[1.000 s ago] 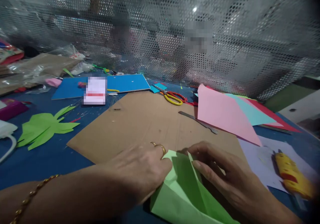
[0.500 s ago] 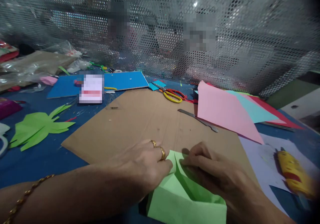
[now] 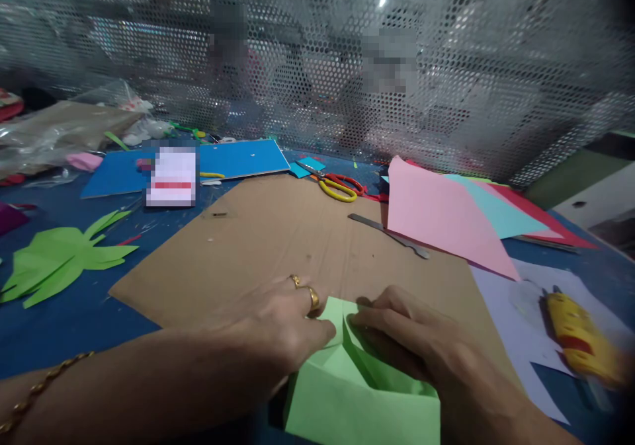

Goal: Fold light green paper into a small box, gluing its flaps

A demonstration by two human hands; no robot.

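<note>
A folded sheet of light green paper (image 3: 364, 408) lies at the bottom centre, over the near part of a brown cardboard sheet (image 3: 278, 233). Its folds stand up and leave a hollow in the middle. My left hand (image 3: 282, 332), with two gold rings, is closed on the paper's far left part, thumb on top. On the far right flap, my right hand (image 3: 411, 329) pinches the paper between thumb and curled fingers. Parts of the fingertips are hidden by the paper and the hands.
Scissors (image 3: 337, 187) and a metal blade (image 3: 391, 237) lie on the cardboard. Pink paper (image 3: 441, 213) tops a stack on the right, near a yellow glue gun (image 3: 578, 339). Green paper cut-outs (image 3: 54, 256) and a blurred-out phone-like thing (image 3: 172, 174) are left. Perforated metal (image 3: 307, 55) stands behind.
The whole view has shifted slightly, so things sit a little further left. Both hands keep their hold on the green paper, whose folds look nearly the same.
</note>
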